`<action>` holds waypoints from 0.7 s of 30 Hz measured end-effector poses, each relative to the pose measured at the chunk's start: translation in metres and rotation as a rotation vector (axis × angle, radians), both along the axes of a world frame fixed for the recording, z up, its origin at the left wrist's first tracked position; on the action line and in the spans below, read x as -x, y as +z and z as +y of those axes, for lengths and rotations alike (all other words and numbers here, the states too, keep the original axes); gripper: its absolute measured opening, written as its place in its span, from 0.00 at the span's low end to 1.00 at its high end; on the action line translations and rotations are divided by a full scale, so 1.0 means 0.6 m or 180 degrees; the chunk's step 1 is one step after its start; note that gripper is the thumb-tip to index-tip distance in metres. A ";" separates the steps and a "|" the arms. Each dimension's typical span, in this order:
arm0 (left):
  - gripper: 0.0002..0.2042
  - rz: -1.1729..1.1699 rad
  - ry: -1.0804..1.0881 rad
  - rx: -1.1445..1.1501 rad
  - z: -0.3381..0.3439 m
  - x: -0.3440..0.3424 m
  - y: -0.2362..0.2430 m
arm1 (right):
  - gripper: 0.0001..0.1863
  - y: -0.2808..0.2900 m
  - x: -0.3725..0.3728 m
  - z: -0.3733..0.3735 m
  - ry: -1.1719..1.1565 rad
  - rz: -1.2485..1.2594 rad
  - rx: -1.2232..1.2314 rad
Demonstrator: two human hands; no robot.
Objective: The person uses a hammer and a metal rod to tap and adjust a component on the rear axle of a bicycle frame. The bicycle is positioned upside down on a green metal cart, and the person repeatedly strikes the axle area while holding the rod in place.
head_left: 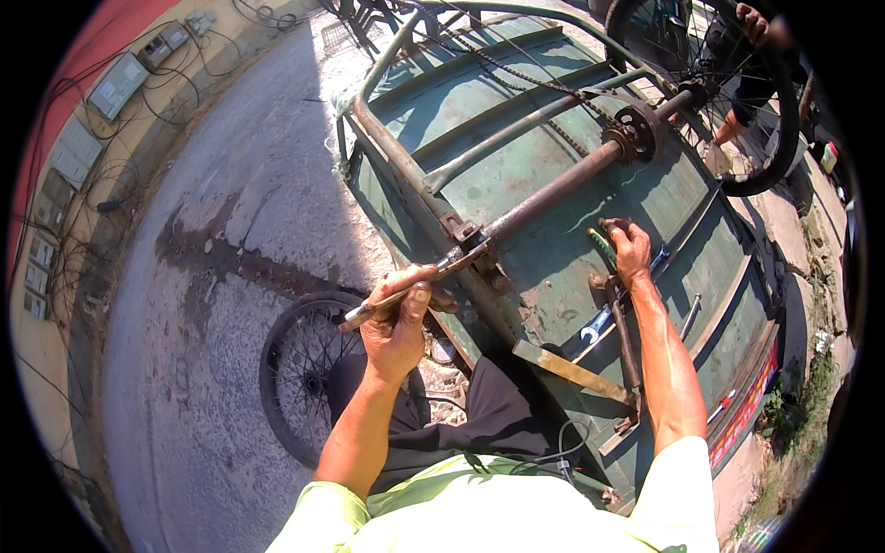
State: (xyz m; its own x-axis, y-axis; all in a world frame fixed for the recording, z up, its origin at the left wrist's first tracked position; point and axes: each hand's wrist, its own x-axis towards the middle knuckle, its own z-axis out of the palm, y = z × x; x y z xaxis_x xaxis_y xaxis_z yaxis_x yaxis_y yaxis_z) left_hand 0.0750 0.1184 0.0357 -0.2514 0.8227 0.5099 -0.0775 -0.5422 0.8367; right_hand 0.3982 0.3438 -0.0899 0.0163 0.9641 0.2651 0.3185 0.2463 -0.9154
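Observation:
My left hand (396, 323) is closed around a long worn metal tool (354, 319), its kind hidden by my fingers. The tool's far end lies against the bare end of a rusty axle (558, 195), by its mount on the green frame. My right hand (631, 249) is closed on a green-handled tool (602, 243), which looks like pliers, over the upturned green metal cart bed (562, 267). Below that hand lie a wrench (597, 324), a rusty metal bar (627, 346) and a pale wooden bar (567, 367).
A spoked wheel (309, 378) lies beside my knees. Another wheel (782, 138) stands at the axle's far end, near another person's hand (752, 26). A chain (516, 85) runs to a sprocket (636, 134). A slim metal tool (691, 316) lies at the right.

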 end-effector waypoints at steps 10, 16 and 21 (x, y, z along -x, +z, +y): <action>0.09 0.0112 -0.0006 0.0403 0.008 -0.015 0.042 | 0.18 0.001 0.006 -0.006 0.0048 0.0167 0.0093; 0.09 0.3939 0.0589 0.0784 0.106 -0.068 0.175 | 0.18 -0.005 0.001 -0.005 0.0032 0.0178 0.0086; 0.13 0.5400 -0.0170 0.1378 0.196 -0.129 0.227 | 0.18 -0.003 0.009 0.002 0.0077 0.0126 0.0014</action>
